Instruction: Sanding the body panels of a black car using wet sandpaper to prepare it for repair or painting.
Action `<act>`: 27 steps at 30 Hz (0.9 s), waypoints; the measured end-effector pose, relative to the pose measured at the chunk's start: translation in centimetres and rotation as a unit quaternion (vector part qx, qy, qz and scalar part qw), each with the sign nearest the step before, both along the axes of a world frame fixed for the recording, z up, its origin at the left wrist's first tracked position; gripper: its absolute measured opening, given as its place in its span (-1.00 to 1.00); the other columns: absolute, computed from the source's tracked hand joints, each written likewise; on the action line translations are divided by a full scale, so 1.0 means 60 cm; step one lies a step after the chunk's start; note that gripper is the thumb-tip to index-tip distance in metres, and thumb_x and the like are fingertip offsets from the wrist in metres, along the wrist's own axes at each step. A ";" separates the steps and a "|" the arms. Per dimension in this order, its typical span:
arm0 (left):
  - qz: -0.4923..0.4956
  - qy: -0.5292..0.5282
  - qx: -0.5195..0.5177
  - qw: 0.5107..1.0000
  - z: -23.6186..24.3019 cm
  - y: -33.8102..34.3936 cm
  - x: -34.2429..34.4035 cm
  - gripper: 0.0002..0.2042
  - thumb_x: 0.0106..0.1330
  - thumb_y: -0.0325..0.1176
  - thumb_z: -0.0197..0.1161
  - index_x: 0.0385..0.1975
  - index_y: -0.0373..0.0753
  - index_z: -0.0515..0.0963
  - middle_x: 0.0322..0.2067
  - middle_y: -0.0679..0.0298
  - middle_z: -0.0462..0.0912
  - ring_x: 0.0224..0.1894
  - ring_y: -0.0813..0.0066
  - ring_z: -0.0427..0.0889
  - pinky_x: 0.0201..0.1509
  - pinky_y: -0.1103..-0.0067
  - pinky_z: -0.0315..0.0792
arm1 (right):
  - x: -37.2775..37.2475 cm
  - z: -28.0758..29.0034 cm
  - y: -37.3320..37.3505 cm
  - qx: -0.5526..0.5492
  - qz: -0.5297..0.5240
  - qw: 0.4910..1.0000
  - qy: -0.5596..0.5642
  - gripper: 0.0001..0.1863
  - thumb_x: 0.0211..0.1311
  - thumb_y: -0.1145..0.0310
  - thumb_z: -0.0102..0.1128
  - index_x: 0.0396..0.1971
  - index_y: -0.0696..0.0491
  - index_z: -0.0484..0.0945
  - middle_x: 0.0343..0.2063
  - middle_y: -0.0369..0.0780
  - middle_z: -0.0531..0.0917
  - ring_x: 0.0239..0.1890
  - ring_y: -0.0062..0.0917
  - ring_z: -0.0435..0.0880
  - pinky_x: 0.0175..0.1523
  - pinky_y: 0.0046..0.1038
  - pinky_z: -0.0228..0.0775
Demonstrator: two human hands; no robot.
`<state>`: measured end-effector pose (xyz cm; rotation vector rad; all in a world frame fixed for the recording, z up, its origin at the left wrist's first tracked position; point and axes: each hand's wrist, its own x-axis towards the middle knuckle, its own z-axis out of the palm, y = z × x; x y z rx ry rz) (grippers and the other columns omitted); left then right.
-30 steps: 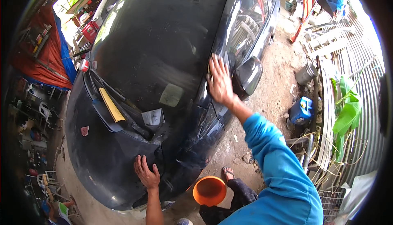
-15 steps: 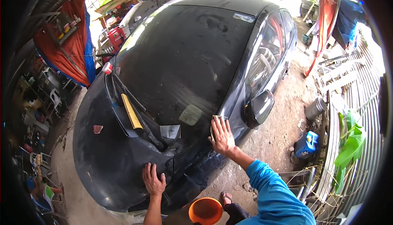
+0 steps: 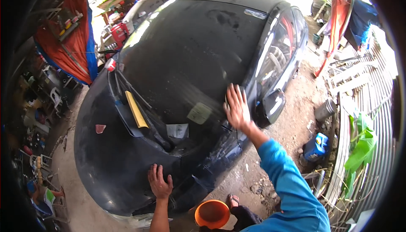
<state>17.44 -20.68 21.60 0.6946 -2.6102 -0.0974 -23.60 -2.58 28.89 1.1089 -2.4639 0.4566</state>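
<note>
An orange bucket (image 3: 211, 222) stands on the ground close by the front corner of the black car (image 3: 177, 96), with a sandalled foot (image 3: 233, 200) just beside it. The left hand (image 3: 160, 184) lies flat on the car's bonnet (image 3: 122, 160), toward the front, its fingers slightly spread and the thumb held apart. Farther back, the right hand (image 3: 237, 107), in a blue sleeve (image 3: 292, 177), lies palm down along the car's windscreen pillar (image 3: 262, 52); its fingers are straight with small gaps, and I cannot tell whether something thin is under the palm. The car fills the space ahead of the person, under both hands.

At the base of the car's windscreen (image 3: 190, 50) lie a grey sheet (image 3: 177, 131) and a yellow strip (image 3: 136, 110), a pale square patch (image 3: 199, 113) showing on the glass near the sheet. A reddish scrap (image 3: 100, 128) lies on the car's bonnet. The car's side mirror (image 3: 273, 105) is just beside the right hand. Right of the car stand a blue jug (image 3: 316, 146) and, farther back, a metal can (image 3: 325, 110). Left of the car hangs an orange-and-blue tarp (image 3: 69, 42)
</note>
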 end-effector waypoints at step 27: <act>0.008 0.108 -0.031 0.994 -0.022 -0.006 0.014 -0.57 0.35 -0.32 0.25 0.20 -0.25 0.46 0.21 0.04 0.50 0.25 0.02 0.46 0.34 0.23 0.32 | 0.387 -0.233 0.232 -0.256 0.032 0.680 -0.687 -0.48 0.53 0.22 0.05 0.29 0.28 0.35 0.12 -0.11 0.59 0.16 -0.46 0.52 0.30 -0.46 0.29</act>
